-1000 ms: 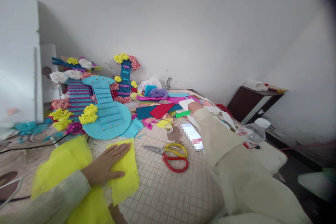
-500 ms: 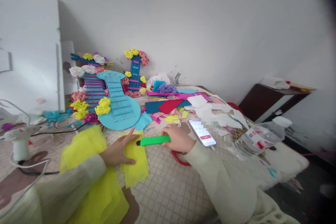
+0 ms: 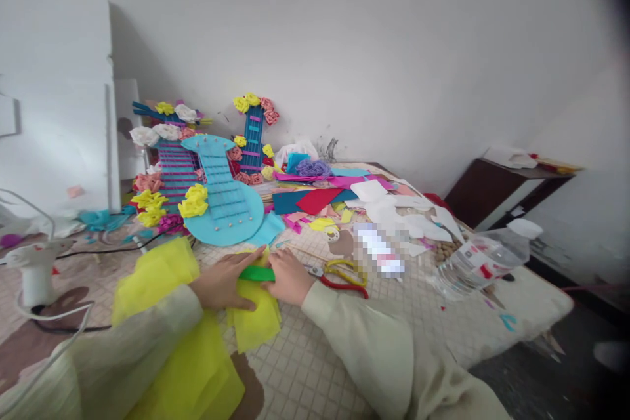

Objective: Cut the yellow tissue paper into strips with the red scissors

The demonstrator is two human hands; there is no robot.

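Note:
A small stack of thin yellow paper (image 3: 256, 325) lies on the table. My left hand (image 3: 221, 282) rests on its left side, thumb and fingers spread apart. My right hand (image 3: 290, 275) is closed round a slim green tool (image 3: 256, 273), which lies across the paper between both hands. Its far end is hidden by my left hand, so its exact kind is unclear. Larger yellow paper sheets (image 3: 182, 367) are spread beneath my left forearm. Scissors (image 3: 339, 275) with red and yellow handles lie just right of my right hand.
Blue guitar-shaped crafts (image 3: 221, 203) with paper flowers stand at the back. A hot glue gun (image 3: 37, 275) with cables is on the left. A phone (image 3: 378, 252), white scraps (image 3: 394, 210) and a large plastic bottle (image 3: 485, 262) occupy the right.
My right hand has moved left with the green tool, bringing it over the yellow paper and up to my left hand. The scissors are now uncovered. My left hand has barely moved.

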